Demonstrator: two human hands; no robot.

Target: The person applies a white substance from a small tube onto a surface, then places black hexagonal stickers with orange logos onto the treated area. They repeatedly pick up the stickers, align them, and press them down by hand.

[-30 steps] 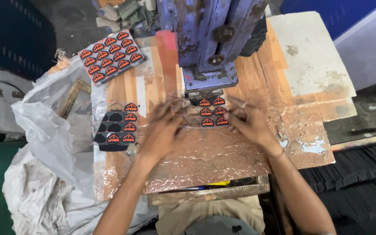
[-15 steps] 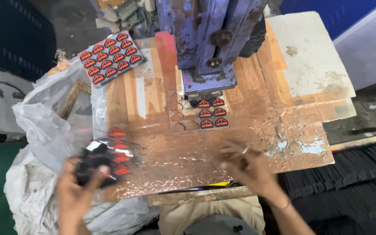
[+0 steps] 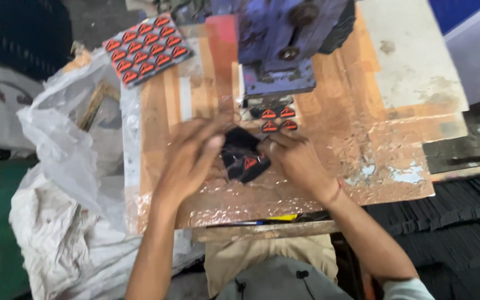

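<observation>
Between the two hands, near the middle of the worn wooden table, sits a black sheet of red emblems, crumpled and mostly dark with one red mark showing. Both hands pinch it: the left hand grips its left edge with curled fingers, and the right hand holds its right edge. Just beyond it, four loose red emblems lie under the foot of the blue press machine. Far to the left, a full sheet of red emblems rests tilted at the table's corner. Left of the table slumps a white plastic sack. At the right lies a stack of dark sheets.
</observation>
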